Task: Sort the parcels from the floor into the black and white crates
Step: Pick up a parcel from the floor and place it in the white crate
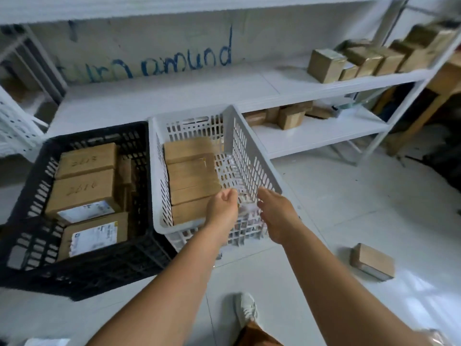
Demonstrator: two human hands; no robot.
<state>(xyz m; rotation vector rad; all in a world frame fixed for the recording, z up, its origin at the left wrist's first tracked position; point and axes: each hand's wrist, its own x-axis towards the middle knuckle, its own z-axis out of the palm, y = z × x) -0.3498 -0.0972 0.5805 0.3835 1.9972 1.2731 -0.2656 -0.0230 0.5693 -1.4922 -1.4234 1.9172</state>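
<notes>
The white crate [252, 156] stands on the floor with several brown parcels [192, 176] packed along its left side. Left of it, the black crate [139, 171] holds several brown parcels [84, 186], some with white labels. Both my arms reach over the white crate's near rim. My left hand [222, 208] hovers by the nearest parcel with its fingers loosely curled and holds nothing. My right hand [277, 213] is beside the crate's right wall, fingers relaxed and empty. One brown parcel [371, 262] lies on the floor to the right.
A white shelf unit [311, 136] runs behind the crates, with brown boxes [326, 66] on its upper right board and more boxes [290, 117] below. My shoe [245, 308] is on the pale tiled floor. A wooden frame [444, 81] stands at far right.
</notes>
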